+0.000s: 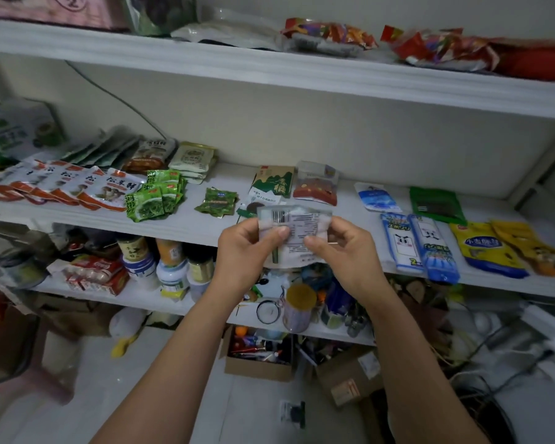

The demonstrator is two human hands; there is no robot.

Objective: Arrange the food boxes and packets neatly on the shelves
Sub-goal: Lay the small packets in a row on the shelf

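Both hands raised in front of the middle shelf [205,226]; left hand [247,248] grips the left side of a small pale packet [297,233] with the thumb laid across its face; right hand [343,248] pinches the right side of the same packet; packet held upright with its barcode side toward the camera, clear of the shelf and just in front of its front edge; on the shelf, from the left: a row of overlapping white-and-orange packets [61,184]; a pile of small green packets [157,197] touching the end of that row; a single green packet [217,201] lying apart; a green carton [273,182] partly behind the held packet; a clear pouch with red contents [316,184] just beside the carton; a blue-and-white packet [377,197]; a dark green packet [436,205]; two sponge packs [420,245] side by side, overhanging the front edge; two yellow packets [491,248] at the far right; top shelf [269,72] carries red snack packets [330,35]; lower shelf holds jars [170,264]; an open cardboard box [258,366] stands on the floor
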